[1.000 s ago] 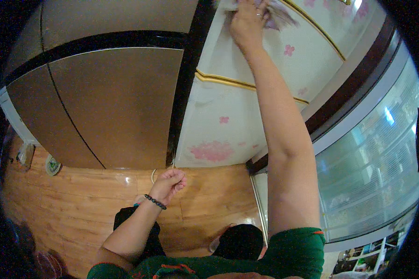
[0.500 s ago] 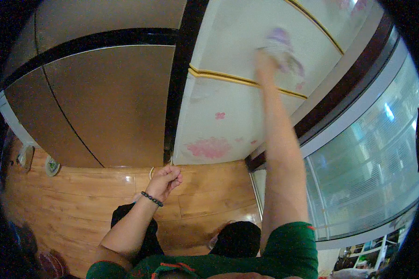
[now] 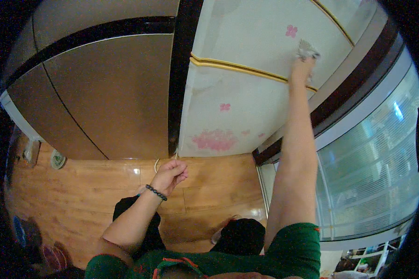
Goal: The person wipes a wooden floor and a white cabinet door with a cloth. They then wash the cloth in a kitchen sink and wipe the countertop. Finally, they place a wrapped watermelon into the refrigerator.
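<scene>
My right arm reaches up and away, and my right hand (image 3: pixel 304 68) is closed around a crumpled, light grey cloth (image 3: pixel 307 49). The cloth lies against the white panel (image 3: pixel 246 39), which has pink flower prints and gold trim strips. Part of the cloth is covered by the hand, and its edges are slightly blurred. My left hand (image 3: pixel 173 174) hangs above the wooden floor, near the panel's lower edge. Its fingers are curled into a loose fist with nothing seen in them. A dark bead bracelet (image 3: pixel 156 192) circles that wrist.
A brown cabinet front (image 3: pixel 116 97) with black trim stands at the left. At the right is a ribbed glass sliding door (image 3: pixel 368 162) in a dark and light frame. A thin pale cord (image 3: pixel 157 165) and a small round dish-like object (image 3: pixel 57 159) are at floor level.
My right hand has moved right and slightly down across the white panel with the cloth, uncovering a pink flower. The view has shifted a little; my left hand keeps its loose fist.
</scene>
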Demonstrator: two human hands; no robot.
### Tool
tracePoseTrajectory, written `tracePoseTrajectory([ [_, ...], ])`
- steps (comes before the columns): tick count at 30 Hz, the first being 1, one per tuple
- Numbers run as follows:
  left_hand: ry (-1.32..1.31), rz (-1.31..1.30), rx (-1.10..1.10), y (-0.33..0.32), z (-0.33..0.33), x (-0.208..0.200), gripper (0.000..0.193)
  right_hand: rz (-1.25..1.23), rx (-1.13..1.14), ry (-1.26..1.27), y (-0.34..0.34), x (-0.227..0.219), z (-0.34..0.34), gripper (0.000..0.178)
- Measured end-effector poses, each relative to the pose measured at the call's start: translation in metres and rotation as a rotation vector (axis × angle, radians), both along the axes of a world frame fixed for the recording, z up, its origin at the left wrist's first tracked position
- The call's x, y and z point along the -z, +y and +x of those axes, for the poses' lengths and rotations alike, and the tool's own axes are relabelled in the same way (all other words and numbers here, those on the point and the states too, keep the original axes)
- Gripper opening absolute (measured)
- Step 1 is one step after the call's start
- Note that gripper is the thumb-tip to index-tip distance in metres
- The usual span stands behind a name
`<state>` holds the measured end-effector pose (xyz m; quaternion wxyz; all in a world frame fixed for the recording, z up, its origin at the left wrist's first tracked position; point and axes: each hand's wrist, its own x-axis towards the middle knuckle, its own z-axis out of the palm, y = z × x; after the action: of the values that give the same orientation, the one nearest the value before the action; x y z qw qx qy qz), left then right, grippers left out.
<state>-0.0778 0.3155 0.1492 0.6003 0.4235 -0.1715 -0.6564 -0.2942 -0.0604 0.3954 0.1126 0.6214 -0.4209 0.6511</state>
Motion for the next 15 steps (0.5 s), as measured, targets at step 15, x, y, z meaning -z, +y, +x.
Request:
tracePoseTrajectory([
  [15,-0.029,-0.017,0.003,-0.012,0.004,-0.006,0.009,-0.274,-0.181,0.895,0.075,0.087,0.067,0.038],
])
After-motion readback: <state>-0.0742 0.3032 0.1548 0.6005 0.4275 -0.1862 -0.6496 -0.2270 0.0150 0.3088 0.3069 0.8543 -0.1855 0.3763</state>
